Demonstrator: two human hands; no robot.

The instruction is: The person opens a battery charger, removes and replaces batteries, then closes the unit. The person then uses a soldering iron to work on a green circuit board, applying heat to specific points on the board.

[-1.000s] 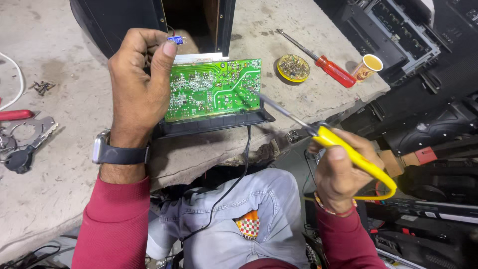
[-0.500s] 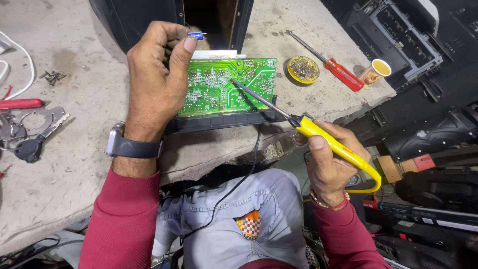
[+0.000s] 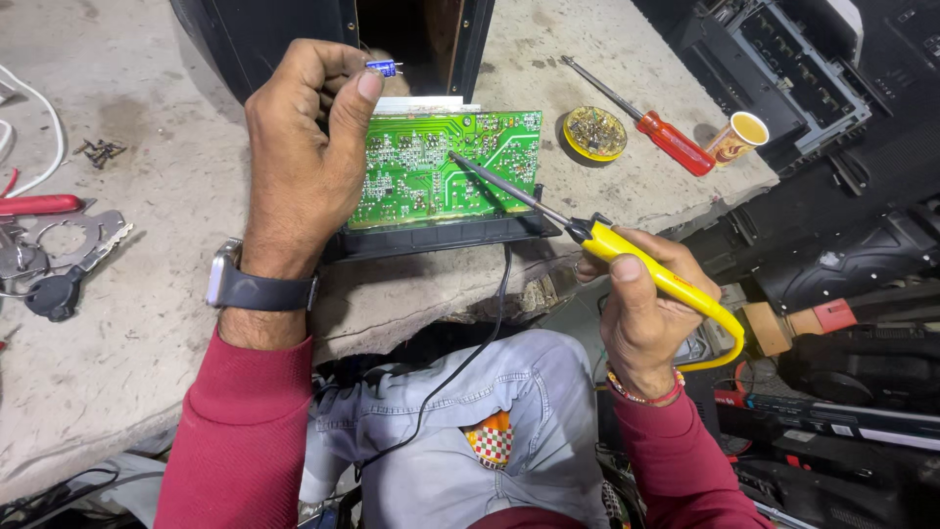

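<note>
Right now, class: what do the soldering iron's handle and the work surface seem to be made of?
Soldering iron handle: probably plastic, glossy yellow with a smooth moulded curve; its shaft looks like bare metal. Work surface: seemingly concrete or stone, matt, grey, stained, with a rough broken edge.

On the far right of the concrete bench (image 3: 147, 323) we see a red-handled screwdriver (image 3: 646, 118) lying slantwise, with a round yellow tin (image 3: 594, 132) just to its left and a small paper cup (image 3: 739, 134) near its handle. At the left edge lie a bunch of keys (image 3: 54, 269), a red tool handle (image 3: 39, 204), a white cable (image 3: 29, 137) and a few dark screws (image 3: 100, 150). Black electronic housings (image 3: 783, 59) crowd the right side. A dark cabinet (image 3: 264, 39) stands at the far edge.
</note>
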